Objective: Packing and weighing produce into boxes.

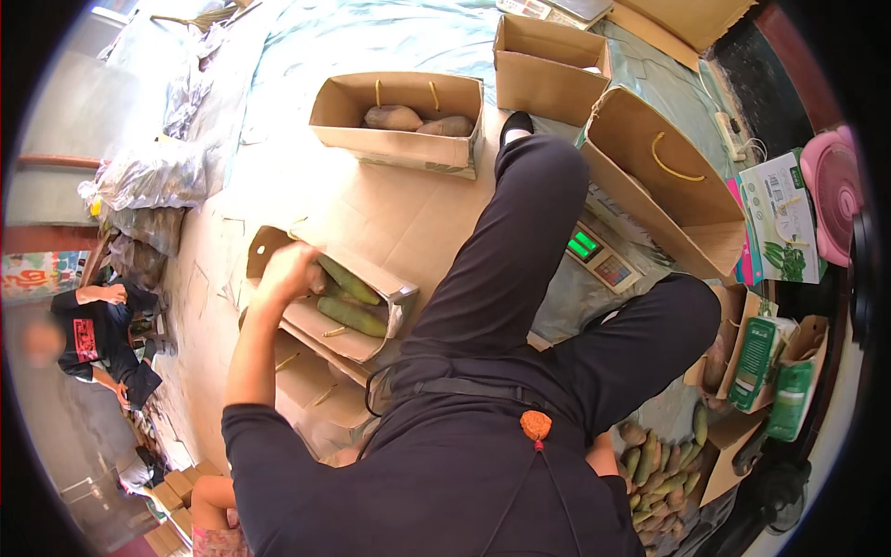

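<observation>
My left hand (293,269) reaches into a narrow cardboard box (399,316) with cord handles, its fingers curled down at the box's left end. What they hold, if anything, is hidden. Long, thick green vegetables (351,317), like green radishes or cucumbers, lie in that box beside my fingers. On my right only a bare stretch of my arm (603,457) shows, between my dark clothes and a heap of green and brownish vegetables (664,478). My right hand itself is hidden.
Ahead stands a cardboard box (399,158) with brownish tubers (394,118). More open boxes (552,79) (664,181) stand right of it. A scale (603,260) with a lit green display sits between my legs. A pink fan (829,195) is far right; another person (97,320) sits far left.
</observation>
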{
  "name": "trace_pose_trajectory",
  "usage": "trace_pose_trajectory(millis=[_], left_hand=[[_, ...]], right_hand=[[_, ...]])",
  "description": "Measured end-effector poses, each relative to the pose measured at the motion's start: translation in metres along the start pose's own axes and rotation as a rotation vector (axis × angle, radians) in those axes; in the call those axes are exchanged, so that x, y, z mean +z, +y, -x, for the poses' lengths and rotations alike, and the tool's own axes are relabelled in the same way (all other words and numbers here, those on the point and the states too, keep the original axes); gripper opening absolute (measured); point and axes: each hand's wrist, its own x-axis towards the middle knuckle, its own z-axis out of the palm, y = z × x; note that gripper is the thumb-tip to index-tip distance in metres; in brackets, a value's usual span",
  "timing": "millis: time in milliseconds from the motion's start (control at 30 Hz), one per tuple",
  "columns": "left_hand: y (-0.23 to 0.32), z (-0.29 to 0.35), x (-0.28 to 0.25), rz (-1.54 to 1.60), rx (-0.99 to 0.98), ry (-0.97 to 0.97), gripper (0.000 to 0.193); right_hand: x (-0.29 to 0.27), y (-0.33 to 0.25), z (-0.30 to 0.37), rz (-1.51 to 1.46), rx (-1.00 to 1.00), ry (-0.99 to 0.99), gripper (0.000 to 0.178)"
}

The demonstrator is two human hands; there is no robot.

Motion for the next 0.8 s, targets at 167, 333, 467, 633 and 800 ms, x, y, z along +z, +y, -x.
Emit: trace_pose_trajectory(millis=[167, 333, 467, 633, 800], left_hand=[[0.066, -0.141, -0.028, -0.215, 0.227, 0.178, 0.072], [0.082, -0.269, 0.019, -0.424, 0.304, 0.106, 0.055], [0.022, -0.319, 0.056, -0.603, 0.209, -0.276, 0.026], [0.06, -0.271, 0.049, -0.334, 0.213, -0.112, 0.014], [0.025, -0.208, 0.069, -0.33, 0.206, -0.121, 0.018]], right_hand=[[0.004, -0.007, -0.006, -0.029, 0.014, 0.015, 0.029], [0.014, 0.0, 0.004, -0.078, 0.074, 0.089, 0.029], [0.029, -0.009, -0.002, -0.122, 0.075, 0.066, 0.029], [0.038, 0.014, 0.01, -0.182, 0.123, 0.117, 0.029], [0.049, 0.004, 0.007, -0.197, 0.117, 0.081, 0.029]])
